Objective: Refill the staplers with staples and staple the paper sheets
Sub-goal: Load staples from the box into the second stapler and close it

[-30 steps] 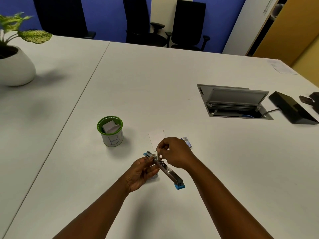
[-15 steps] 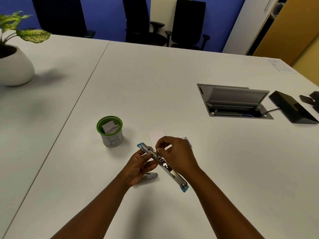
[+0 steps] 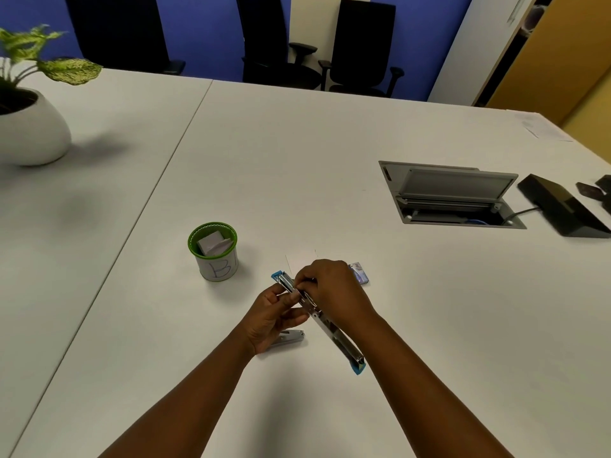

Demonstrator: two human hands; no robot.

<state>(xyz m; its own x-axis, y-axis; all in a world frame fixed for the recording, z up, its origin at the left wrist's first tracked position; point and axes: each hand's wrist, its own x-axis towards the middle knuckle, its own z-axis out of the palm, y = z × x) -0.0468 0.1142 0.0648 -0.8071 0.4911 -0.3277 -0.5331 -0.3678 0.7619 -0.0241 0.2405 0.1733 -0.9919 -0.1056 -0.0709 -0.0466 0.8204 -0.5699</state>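
Observation:
A blue stapler (image 3: 334, 332) is swung fully open into one long metal strip with blue ends. My left hand (image 3: 271, 317) grips it from below near its far end. My right hand (image 3: 334, 290) pinches at the open metal channel from above; whether staples are between its fingertips is hidden. A second, silver stapler (image 3: 289, 337) lies on the table under my left hand. A small staple box (image 3: 358, 273) sits just behind my right hand. White paper sheets (image 3: 299, 257) lie flat beyond my hands, barely visible against the table.
A green-rimmed cup (image 3: 216, 254) marked "B" holds folded papers, left of my hands. A potted plant (image 3: 29, 127) stands far left. An open cable hatch (image 3: 453, 196) and a black device (image 3: 562, 206) lie at right. Office chairs (image 3: 360, 47) line the far edge.
The open stapler has turned and lifted, its far end moving up and left and its near end down and right. My right hand has shifted along the channel.

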